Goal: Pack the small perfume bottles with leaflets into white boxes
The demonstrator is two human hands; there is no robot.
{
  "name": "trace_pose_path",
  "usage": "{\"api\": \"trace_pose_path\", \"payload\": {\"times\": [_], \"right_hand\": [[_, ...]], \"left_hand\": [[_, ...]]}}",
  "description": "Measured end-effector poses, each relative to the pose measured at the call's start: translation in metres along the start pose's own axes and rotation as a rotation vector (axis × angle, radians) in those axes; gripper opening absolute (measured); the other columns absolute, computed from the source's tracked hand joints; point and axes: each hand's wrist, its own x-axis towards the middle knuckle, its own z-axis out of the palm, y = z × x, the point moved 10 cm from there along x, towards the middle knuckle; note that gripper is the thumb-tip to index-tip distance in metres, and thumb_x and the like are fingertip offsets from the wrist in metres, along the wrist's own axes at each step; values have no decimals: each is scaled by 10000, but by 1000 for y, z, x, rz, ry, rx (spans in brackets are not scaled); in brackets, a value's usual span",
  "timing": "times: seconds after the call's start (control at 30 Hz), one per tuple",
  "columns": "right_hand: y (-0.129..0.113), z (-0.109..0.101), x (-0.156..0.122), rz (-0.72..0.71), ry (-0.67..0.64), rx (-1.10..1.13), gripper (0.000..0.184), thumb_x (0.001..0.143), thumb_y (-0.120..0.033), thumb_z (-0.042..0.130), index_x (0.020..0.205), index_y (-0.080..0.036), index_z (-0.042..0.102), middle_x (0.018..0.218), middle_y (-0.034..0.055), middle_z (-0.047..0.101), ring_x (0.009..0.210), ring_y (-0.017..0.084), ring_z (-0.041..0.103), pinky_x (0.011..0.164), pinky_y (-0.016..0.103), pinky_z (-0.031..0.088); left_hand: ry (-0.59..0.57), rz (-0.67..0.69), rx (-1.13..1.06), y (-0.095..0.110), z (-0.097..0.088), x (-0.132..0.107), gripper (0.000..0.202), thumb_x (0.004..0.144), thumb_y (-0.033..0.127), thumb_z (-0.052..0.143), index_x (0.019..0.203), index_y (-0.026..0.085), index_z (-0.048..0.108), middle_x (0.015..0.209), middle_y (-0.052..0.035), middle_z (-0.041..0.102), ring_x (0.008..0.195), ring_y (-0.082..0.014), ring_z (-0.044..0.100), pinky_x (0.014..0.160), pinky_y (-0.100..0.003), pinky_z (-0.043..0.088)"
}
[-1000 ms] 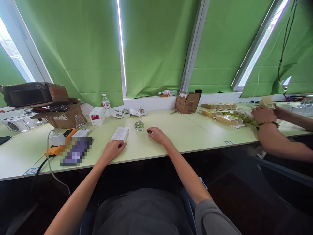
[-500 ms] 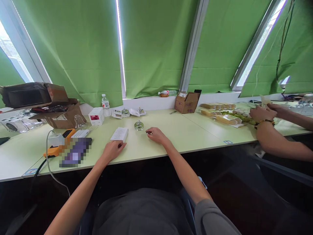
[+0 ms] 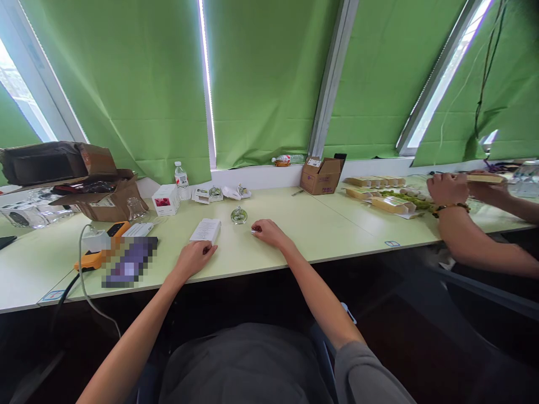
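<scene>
My left hand (image 3: pixel 197 258) lies on the table with its fingers curled, at the near end of a white printed carton (image 3: pixel 206 229). The knuckles touch or nearly touch the carton; I see nothing in the fingers. My right hand (image 3: pixel 268 233) rests to the right, its thumb and fingertips closed on a small whitish piece (image 3: pixel 253 230), too small to name. Between and just beyond the hands stands a small round clear glass object with a knob on top (image 3: pixel 239 215), a lid or stopper by its look. It is apart from both hands.
A white box with a red picture (image 3: pixel 166 200), a water bottle (image 3: pixel 181 179) and opened packaging (image 3: pixel 206 194) stand behind. Left are a phone (image 3: pixel 130 261), an orange power strip (image 3: pixel 115 235) and cartons (image 3: pixel 105 205). At right, a co-worker's hands (image 3: pixel 450 188) hold a small box near yellowish boxes (image 3: pixel 389 204).
The small piece in my right fingertips looks turned, dark before and whitish now. My left hand, the carton and the glass object stay put. The co-worker's hands now hold a small box.
</scene>
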Motion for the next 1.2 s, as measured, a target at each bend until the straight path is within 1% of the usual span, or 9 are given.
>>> {"api": "trace_pose_path", "payload": {"times": [0.1,0.23,0.47,0.67,0.87,1.03,1.2], "right_hand": [[-1,-1,0,-7,-1,-21,168,814,-176,600,898,-199,744,856,53,711,798,191,635,732,263,427],[-1,0,1,-26,21,-28,208,809,-168,595,923,-216,762,904,52,694,848,198,633,780,261,426],[2,4,3,-31,17,29,229,819,-138,573,938,-206,757,978,66,662,859,185,625,781,252,425],[3,6,4,-17,1,16,233,820,-109,570,958,-191,739,1023,73,673,909,193,623,814,255,423],[3,2,1,15,26,58,252,825,-130,594,1063,-163,672,1067,89,681,940,196,622,802,261,437],[2,-1,0,32,39,59,166,838,-159,595,990,-162,661,990,77,691,876,186,619,746,258,434],[1,-1,2,12,41,13,147,839,-138,593,961,-160,673,995,83,690,904,190,618,792,263,431]], "left_hand": [[4,6,2,0,0,0,418,930,507,390,686,212,558,737,-34,643,687,-187,546,577,-291,257],[1,3,4,1,0,0,419,933,505,385,687,212,556,727,-32,639,681,-187,546,575,-290,260],[-10,5,2,2,-1,-1,406,929,490,397,717,212,604,729,-37,643,691,-195,565,581,-287,285],[-3,-1,2,1,0,0,401,925,490,406,704,209,587,727,-37,642,696,-193,568,573,-290,282],[1,13,3,1,1,0,412,929,496,392,690,208,565,736,-33,645,686,-187,556,570,-293,272],[4,5,-3,0,0,0,406,924,494,402,697,209,581,728,-35,645,699,-191,563,574,-292,278],[1,11,-1,1,0,0,407,922,499,400,706,213,593,725,-35,643,695,-191,561,574,-292,277]]}}
